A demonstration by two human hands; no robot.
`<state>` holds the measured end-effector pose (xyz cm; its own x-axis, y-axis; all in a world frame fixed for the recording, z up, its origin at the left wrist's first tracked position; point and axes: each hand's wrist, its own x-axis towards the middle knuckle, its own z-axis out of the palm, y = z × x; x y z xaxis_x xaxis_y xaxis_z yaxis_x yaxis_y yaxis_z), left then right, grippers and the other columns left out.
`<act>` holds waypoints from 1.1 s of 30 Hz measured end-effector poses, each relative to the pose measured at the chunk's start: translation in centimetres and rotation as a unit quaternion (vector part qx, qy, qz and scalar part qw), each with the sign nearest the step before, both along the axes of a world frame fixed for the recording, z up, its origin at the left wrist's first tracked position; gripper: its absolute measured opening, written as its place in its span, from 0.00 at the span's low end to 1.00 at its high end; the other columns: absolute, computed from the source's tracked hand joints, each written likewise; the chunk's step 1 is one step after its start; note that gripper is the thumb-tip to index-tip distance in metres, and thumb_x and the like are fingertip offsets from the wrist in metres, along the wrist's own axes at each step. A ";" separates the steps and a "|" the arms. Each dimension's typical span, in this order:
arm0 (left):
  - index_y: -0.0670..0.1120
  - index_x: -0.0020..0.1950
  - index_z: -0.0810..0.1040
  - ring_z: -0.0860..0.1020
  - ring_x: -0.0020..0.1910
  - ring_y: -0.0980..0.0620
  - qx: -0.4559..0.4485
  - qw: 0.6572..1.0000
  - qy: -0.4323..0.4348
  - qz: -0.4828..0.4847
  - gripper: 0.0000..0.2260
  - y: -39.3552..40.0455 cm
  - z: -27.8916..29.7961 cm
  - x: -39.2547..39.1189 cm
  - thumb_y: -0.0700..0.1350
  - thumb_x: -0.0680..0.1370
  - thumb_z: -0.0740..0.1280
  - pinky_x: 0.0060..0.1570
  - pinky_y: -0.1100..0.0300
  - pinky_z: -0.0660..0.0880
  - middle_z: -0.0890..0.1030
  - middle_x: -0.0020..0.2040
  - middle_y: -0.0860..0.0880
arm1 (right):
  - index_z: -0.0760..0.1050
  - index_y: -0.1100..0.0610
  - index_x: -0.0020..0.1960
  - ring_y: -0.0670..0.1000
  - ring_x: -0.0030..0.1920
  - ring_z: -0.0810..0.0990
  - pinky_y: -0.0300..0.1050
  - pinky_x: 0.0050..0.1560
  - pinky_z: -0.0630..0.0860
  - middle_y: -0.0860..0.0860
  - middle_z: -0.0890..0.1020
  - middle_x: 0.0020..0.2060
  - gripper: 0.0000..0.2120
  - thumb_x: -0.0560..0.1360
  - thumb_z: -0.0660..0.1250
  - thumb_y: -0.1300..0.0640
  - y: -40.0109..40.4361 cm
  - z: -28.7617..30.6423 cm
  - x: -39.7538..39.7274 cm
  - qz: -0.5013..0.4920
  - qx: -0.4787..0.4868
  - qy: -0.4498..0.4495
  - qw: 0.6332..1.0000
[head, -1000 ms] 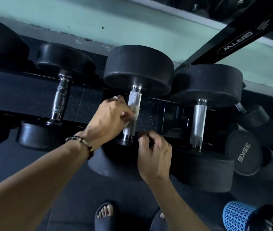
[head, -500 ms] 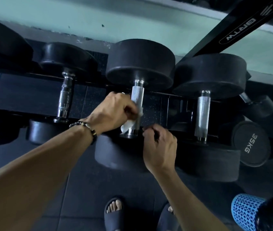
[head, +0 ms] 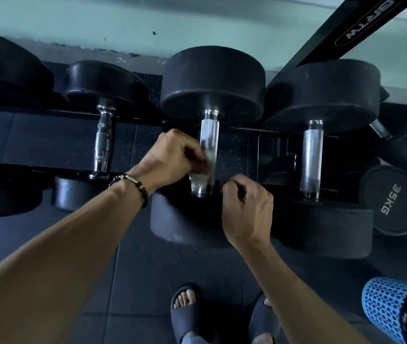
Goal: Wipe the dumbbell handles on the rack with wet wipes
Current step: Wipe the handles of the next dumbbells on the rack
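Note:
A black dumbbell with a knurled silver handle [head: 209,131] lies on the rack straight ahead. My left hand [head: 172,160] grips a white wet wipe [head: 198,181] and holds it round the lower half of that handle. The wipe hangs down to the handle's near collar. My right hand [head: 246,209] sits with curled fingers on the near black head [head: 185,219] of the same dumbbell, just right of the handle's lower end; nothing shows in it.
To the right lies a dumbbell with a bare silver handle [head: 311,157], to the left a smaller one with a chrome handle [head: 103,145]. A 35KG dumbbell [head: 391,199] sits lower right. A blue dotted roller [head: 386,311] stands at bottom right. My sandalled feet [head: 185,311] stand on the dark floor.
My left hand has slid the wipe down the handle from its upper part to its lower half. The right hand has stayed on the near head.

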<state>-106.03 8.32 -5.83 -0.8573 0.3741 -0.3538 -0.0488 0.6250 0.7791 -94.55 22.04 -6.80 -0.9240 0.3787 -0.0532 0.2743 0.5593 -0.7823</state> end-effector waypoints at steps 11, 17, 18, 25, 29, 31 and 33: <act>0.57 0.30 0.83 0.78 0.33 0.65 0.057 0.991 -0.035 0.113 0.15 -1.4 -2.2 0.9 0.38 0.64 0.82 0.39 0.66 0.76 0.82 0.31 0.58 | 0.81 0.57 0.43 0.51 0.43 0.80 0.50 0.48 0.78 0.37 0.77 0.37 0.17 0.71 0.58 0.48 -0.3 0.5 0.0 -0.032 -0.009 0.024 0.999; 0.45 0.36 0.82 0.80 0.35 0.55 0.095 0.971 -0.208 0.072 0.11 -1.1 -0.6 1.5 0.37 0.78 0.68 0.38 0.65 0.78 0.82 0.38 0.47 | 0.82 0.57 0.46 0.50 0.47 0.79 0.44 0.49 0.72 0.47 0.84 0.43 0.20 0.72 0.59 0.43 -0.3 0.7 0.1 -0.020 0.009 0.005 1.000; 0.46 0.36 0.82 0.81 0.36 0.56 0.039 0.975 -0.216 0.035 0.12 -1.3 -0.4 1.5 0.40 0.79 0.68 0.40 0.65 0.78 0.83 0.38 0.49 | 0.82 0.57 0.47 0.50 0.47 0.79 0.45 0.50 0.72 0.48 0.84 0.44 0.21 0.72 0.58 0.43 -0.4 0.8 0.1 -0.017 0.016 -0.002 1.000; 0.43 0.48 0.85 0.78 0.44 0.56 -0.009 0.988 -0.153 0.015 0.03 -1.1 -1.3 1.0 0.40 0.78 0.70 0.37 0.73 0.74 0.81 0.44 0.50 | 0.81 0.55 0.46 0.50 0.48 0.78 0.55 0.53 0.75 0.47 0.83 0.43 0.22 0.72 0.56 0.42 -0.5 1.0 0.7 -0.036 0.004 -0.025 0.999; 0.47 0.42 0.84 0.80 0.39 0.61 0.152 0.967 -0.089 0.185 0.06 0.9 -1.6 -0.3 0.38 0.77 0.71 0.44 0.69 0.74 0.83 0.34 0.57 | 0.79 0.53 0.42 0.49 0.46 0.77 0.56 0.52 0.76 0.44 0.81 0.39 0.19 0.72 0.56 0.43 -0.4 0.8 0.7 -0.033 -0.005 -0.025 0.999; 0.49 0.40 0.83 0.79 0.34 0.64 0.131 0.974 -0.093 0.157 0.08 1.2 -1.4 -0.3 0.40 0.78 0.71 0.42 0.68 0.74 0.82 0.33 0.57 | 0.79 0.53 0.42 0.49 0.46 0.77 0.56 0.52 0.76 0.44 0.80 0.39 0.18 0.72 0.56 0.43 -0.4 0.7 0.6 -0.028 -0.004 -0.025 0.999; 0.48 0.39 0.82 0.77 0.30 0.63 0.038 0.993 -0.085 0.067 0.08 0.6 -1.0 0.6 0.45 0.79 0.70 0.35 0.68 0.73 0.79 0.31 0.57 | 0.80 0.54 0.43 0.49 0.46 0.77 0.56 0.53 0.76 0.44 0.81 0.40 0.18 0.72 0.56 0.43 -0.4 0.9 0.6 -0.032 -0.006 -0.017 0.999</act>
